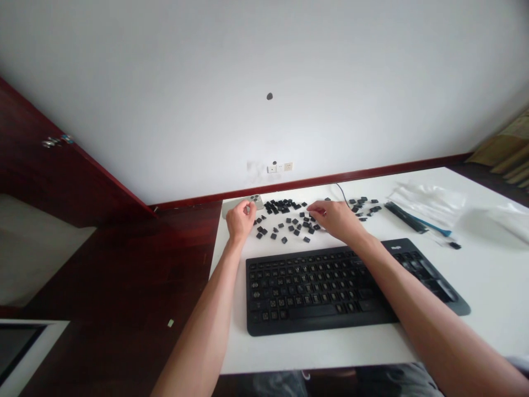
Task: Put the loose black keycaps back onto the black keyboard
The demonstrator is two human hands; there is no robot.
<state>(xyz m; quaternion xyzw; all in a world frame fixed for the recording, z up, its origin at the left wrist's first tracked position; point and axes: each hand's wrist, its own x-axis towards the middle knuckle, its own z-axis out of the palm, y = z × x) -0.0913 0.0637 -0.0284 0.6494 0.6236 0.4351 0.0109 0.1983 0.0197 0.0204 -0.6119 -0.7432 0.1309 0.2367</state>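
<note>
A black keyboard [306,286] with most of its keycaps removed lies across the white table. Beyond its far edge, loose black keycaps [282,206] are scattered in a pile and singly. My left hand [241,220] is raised near the table's left side, in front of a phone [259,202], its thumb and fingers pinched together; whatever they hold is too small to make out. Over the scattered keycaps reaches my right hand [334,218], its fingertips closed in a pinch among them, and I cannot make out what is in them.
Right of the keycaps lie a dark brush-like tool [407,218], a blue tool [438,227] and a small black-tipped brush [454,245]. Clear plastic bags [427,198] rest at the far right. A cable [342,193] crosses the back edge, near the wall sockets [280,167].
</note>
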